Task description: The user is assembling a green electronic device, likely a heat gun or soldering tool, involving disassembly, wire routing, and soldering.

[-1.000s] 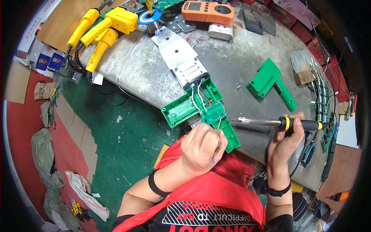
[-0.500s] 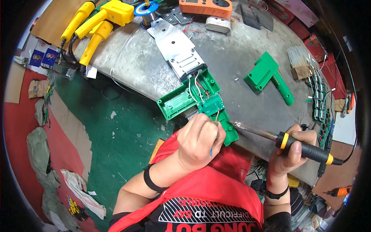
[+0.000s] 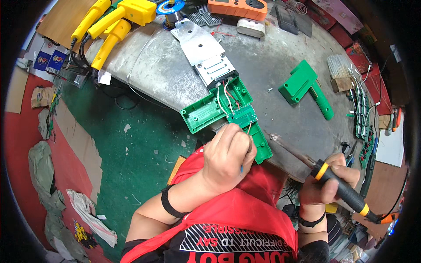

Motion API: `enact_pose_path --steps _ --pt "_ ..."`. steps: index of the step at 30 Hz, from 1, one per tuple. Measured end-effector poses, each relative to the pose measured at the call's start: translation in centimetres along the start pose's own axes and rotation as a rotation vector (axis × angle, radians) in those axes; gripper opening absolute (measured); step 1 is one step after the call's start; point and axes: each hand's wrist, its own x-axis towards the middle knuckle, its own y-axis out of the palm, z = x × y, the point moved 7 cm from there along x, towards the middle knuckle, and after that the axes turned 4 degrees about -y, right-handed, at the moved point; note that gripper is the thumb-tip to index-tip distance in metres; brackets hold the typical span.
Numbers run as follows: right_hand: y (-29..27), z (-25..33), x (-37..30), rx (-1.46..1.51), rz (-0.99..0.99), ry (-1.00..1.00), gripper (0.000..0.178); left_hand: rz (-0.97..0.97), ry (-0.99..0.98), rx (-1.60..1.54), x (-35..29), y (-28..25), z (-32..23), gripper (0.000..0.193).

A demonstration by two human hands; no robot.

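My left hand (image 3: 230,155) is closed just below a small green circuit board (image 3: 242,116), with a thin wire (image 3: 249,128) at its fingertips. A short blue end (image 3: 241,169) pokes out under the fingers; what lies inside the fist is hidden. The board sits in an open green plastic housing (image 3: 197,115), where white and red wires run to a metal plate assembly (image 3: 213,68). In my right hand (image 3: 329,184) is a soldering iron (image 3: 340,184) with a black and yellow handle. Its tip points at the housing's handle part, a little to the right of it.
A green housing half (image 3: 300,83) lies on the grey table (image 3: 263,57). Yellow tool bodies (image 3: 136,13), a solder spool (image 3: 171,11) and an orange meter (image 3: 239,8) stand at the back. Along the right are a brush-like bundle (image 3: 340,72) and circuit board strips (image 3: 360,109).
The soldering iron has tilted, its handle end dropping lower while the tip stays near the housing. My left hand has barely moved. The whole view has shifted slightly.
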Motion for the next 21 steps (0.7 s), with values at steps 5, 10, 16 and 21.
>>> enact_pose_path --steps 5,10,16,21 --pt "-0.6 -0.5 1.1 0.068 -0.185 -0.007 0.039 0.000 0.007 -0.005 0.6 -0.6 -0.2 0.029" --pt "-1.6 -1.7 1.5 0.168 -0.288 0.140 0.033 0.197 -0.076 0.167 0.1 -1.5 0.0 0.029" --pt "-1.8 -2.6 1.5 0.173 -0.328 0.236 0.032 0.421 0.020 0.027 -0.6 -2.9 0.0 0.052" --pt "-2.1 -2.7 1.5 0.153 -0.371 0.273 0.032 0.389 -0.067 0.000 -3.3 -5.0 2.6 0.045"
